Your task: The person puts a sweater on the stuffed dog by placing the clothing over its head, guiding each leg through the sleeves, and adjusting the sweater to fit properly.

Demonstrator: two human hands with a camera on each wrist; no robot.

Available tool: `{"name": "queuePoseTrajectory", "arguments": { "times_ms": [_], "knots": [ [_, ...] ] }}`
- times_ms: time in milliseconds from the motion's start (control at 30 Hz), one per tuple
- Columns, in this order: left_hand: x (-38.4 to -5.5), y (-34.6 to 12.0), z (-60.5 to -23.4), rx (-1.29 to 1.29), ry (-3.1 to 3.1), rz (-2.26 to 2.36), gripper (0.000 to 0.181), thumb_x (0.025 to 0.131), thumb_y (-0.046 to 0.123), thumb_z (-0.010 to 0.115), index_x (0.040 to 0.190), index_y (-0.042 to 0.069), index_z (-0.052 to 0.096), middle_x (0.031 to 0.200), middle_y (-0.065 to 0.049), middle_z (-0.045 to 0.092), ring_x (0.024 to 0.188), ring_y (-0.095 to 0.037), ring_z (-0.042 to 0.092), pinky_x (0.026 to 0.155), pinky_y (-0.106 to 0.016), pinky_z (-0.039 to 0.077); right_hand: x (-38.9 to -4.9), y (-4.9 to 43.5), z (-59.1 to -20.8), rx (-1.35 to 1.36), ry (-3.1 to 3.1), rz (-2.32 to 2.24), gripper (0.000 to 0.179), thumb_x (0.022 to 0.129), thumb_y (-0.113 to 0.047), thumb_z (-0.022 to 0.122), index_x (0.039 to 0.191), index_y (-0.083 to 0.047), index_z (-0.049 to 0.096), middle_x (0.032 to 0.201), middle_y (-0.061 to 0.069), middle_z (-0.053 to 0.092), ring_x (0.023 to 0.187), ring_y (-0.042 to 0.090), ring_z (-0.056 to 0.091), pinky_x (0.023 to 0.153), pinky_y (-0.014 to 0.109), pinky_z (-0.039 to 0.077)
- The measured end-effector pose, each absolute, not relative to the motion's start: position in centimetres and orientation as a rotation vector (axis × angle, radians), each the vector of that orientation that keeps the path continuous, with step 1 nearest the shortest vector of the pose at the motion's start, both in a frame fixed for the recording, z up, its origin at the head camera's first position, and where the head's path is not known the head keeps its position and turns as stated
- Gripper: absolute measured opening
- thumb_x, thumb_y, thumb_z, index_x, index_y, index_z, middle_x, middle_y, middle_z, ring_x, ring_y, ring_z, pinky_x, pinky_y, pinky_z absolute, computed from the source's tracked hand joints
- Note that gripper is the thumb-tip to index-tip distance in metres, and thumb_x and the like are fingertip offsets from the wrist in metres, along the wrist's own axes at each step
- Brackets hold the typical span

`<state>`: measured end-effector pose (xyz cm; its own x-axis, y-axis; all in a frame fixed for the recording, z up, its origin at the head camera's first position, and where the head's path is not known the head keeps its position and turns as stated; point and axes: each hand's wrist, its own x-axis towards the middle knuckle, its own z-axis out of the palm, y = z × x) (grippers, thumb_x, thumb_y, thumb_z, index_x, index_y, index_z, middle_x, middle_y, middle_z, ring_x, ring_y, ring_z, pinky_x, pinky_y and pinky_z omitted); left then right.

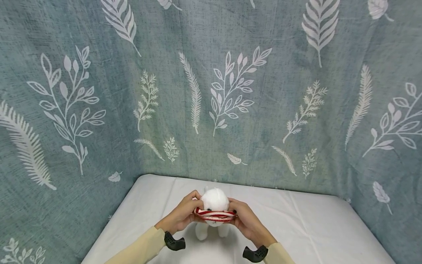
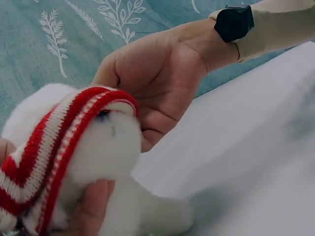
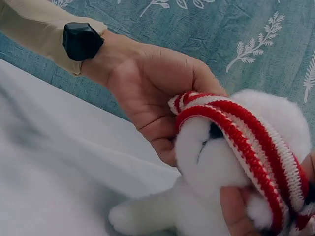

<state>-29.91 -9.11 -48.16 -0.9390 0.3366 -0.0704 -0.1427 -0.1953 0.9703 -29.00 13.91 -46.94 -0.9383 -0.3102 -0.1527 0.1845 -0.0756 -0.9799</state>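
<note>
A white plush toy (image 1: 215, 198) with short legs is upright on the white-covered surface, its head between the two hands. Across its face runs a red-and-white striped knitted band (image 1: 215, 215), which partly covers the dark eyes. My left hand (image 1: 184, 213) grips the band at the left side of the head; my right hand (image 1: 245, 219) grips it at the right. In the left wrist view, the band (image 2: 74, 132) slants over the toy's head, with the right hand (image 2: 160, 78) on the far side. The right wrist view has the left hand (image 3: 150, 93) opposite, its fingertips hidden behind the band.
A white cloth (image 1: 296, 227) covers the work surface under the toy. Blue-green curtains (image 1: 184, 154) with white leaf prints stand along the back and both sides. Black wrist mounts (image 1: 174, 242) are strapped over the beige sleeves (image 1: 140, 245).
</note>
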Motion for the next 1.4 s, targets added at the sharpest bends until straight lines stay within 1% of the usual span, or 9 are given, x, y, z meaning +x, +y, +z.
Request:
{"name": "queuePoseTrajectory", "arguments": {
  "times_ms": [133, 333, 533, 600, 667, 833, 1033, 1233, 1400],
  "knots": [
    [-29.9, -9.4, -48.2, 0.204, 1.683, 2.19, 0.026, 0.088, 0.006, 0.056, 0.108, 0.008, 0.04, 0.12, -0.027, 0.06, 0.089, -0.035, 0.072, 0.074, -0.048, 0.061, -29.1, 13.9, -47.2, -0.13, 1.8, -2.124, 0.062, 0.092, -0.005, 0.043, 0.152, 0.01, 0.037, 0.13, 0.022, 0.06, 0.101, 0.022, 0.068, 0.083, 0.038, 0.058],
    [-29.8, -9.9, -48.0, 0.247, 1.625, 2.074, 0.052, 0.094, 0.019, 0.058, 0.14, 0.013, 0.036, 0.124, -0.027, 0.061, 0.086, -0.042, 0.073, 0.079, -0.053, 0.06, -29.3, 14.3, -47.6, -0.124, 1.726, -2.145, 0.058, 0.1, -0.014, 0.04, 0.153, 0.009, 0.032, 0.129, 0.02, 0.059, 0.102, 0.022, 0.068, 0.085, 0.039, 0.057],
    [-29.6, -10.0, -48.0, 0.31, 1.597, 1.999, 0.061, 0.098, 0.025, 0.058, 0.152, 0.02, 0.031, 0.119, -0.029, 0.065, 0.084, -0.043, 0.074, 0.078, -0.054, 0.059, -29.3, 14.5, -47.6, -0.115, 1.745, -2.127, 0.063, 0.108, -0.04, 0.046, 0.15, 0.006, 0.038, 0.128, 0.019, 0.06, 0.105, 0.022, 0.068, 0.088, 0.039, 0.057],
    [-29.4, -9.9, -48.0, 0.318, 1.558, 2.021, 0.062, 0.097, 0.022, 0.058, 0.152, 0.018, 0.03, 0.119, -0.031, 0.066, 0.086, -0.044, 0.074, 0.08, -0.055, 0.059, -29.4, 14.6, -47.5, -0.134, 1.754, -2.102, 0.07, 0.106, -0.047, 0.051, 0.151, 0.005, 0.038, 0.129, 0.018, 0.061, 0.106, 0.022, 0.068, 0.089, 0.038, 0.057],
    [-29.3, -9.8, -48.1, 0.309, 1.53, 2.062, 0.062, 0.095, 0.018, 0.059, 0.15, 0.016, 0.031, 0.12, -0.031, 0.065, 0.086, -0.043, 0.074, 0.081, -0.055, 0.058, -29.4, 14.7, -47.5, -0.159, 1.746, -2.083, 0.074, 0.104, -0.046, 0.058, 0.153, 0.004, 0.036, 0.132, 0.017, 0.06, 0.109, 0.021, 0.066, 0.091, 0.037, 0.055],
    [-29.1, -9.5, -48.1, 0.242, 1.555, 2.124, 0.066, 0.085, 0.008, 0.063, 0.145, 0.013, 0.037, 0.126, -0.028, 0.058, 0.083, -0.04, 0.073, 0.079, -0.05, 0.06, -29.2, 14.7, -47.5, -0.214, 1.712, -2.066, 0.079, 0.099, -0.024, 0.069, 0.158, 0.003, 0.026, 0.143, 0.02, 0.053, 0.118, 0.023, 0.061, 0.097, 0.037, 0.052],
    [-29.0, -9.0, -47.9, 0.178, 1.643, 2.134, 0.071, 0.077, -0.004, 0.064, 0.14, 0.012, 0.038, 0.135, -0.023, 0.048, 0.096, -0.037, 0.069, 0.075, -0.05, 0.06, -29.0, 14.7, -47.6, -0.248, 1.737, -2.048, 0.084, 0.09, -0.004, 0.072, 0.16, 0.001, 0.025, 0.152, 0.023, 0.043, 0.118, 0.025, 0.061, 0.096, 0.035, 0.052],
    [-28.8, -8.9, -48.0, 0.165, 1.646, 2.161, 0.043, 0.083, 0.003, 0.065, 0.119, 0.006, 0.042, 0.126, -0.024, 0.059, 0.095, -0.039, 0.071, 0.078, -0.05, 0.06, -29.0, 14.8, -47.5, -0.223, 1.724, -2.059, 0.079, 0.095, -0.013, 0.071, 0.158, 0.003, 0.028, 0.144, 0.02, 0.053, 0.116, 0.023, 0.064, 0.097, 0.035, 0.052],
    [-29.0, -9.1, -48.3, 0.166, 1.61, 2.177, 0.029, 0.086, 0.01, 0.065, 0.102, 0.008, 0.04, 0.12, -0.029, 0.062, 0.096, -0.041, 0.072, 0.08, -0.051, 0.06, -29.1, 14.9, -47.7, -0.225, 1.679, -2.066, 0.075, 0.098, -0.018, 0.068, 0.157, 0.006, 0.028, 0.137, 0.017, 0.059, 0.116, 0.021, 0.064, 0.097, 0.034, 0.052]
  ]
}}
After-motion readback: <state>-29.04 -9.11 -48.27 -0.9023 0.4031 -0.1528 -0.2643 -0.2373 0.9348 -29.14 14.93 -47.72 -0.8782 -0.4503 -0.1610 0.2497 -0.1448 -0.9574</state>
